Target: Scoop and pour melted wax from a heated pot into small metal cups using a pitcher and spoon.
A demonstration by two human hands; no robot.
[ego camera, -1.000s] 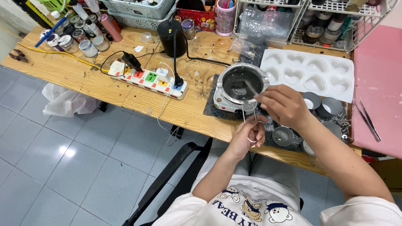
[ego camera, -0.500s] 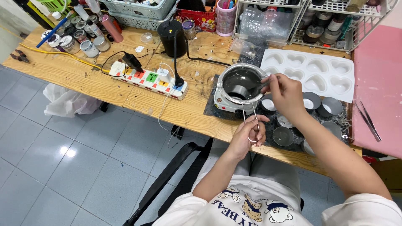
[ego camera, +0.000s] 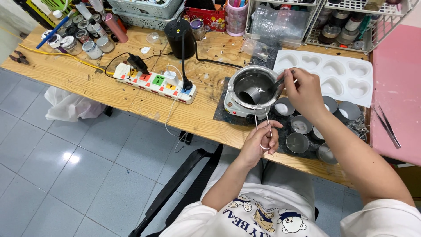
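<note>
Fingers [ego camera: 293,82] of the right hand [ego camera: 305,94] pinch a thin stirring stick [ego camera: 279,82] dipping into the metal pot [ego camera: 253,87] on the small heater [ego camera: 234,109], while the left hand [ego camera: 259,142] curls around the pot's wire handle [ego camera: 262,125] at the bench [ego camera: 87,79] edge.

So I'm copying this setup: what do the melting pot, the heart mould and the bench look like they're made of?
Melting pot: bare metal, probably steel or aluminium, judging by its shiny rim and wire handle. Heart mould: matte white, likely silicone, though it could be plastic. Bench: light wood with visible grain, finish unclear.
</note>
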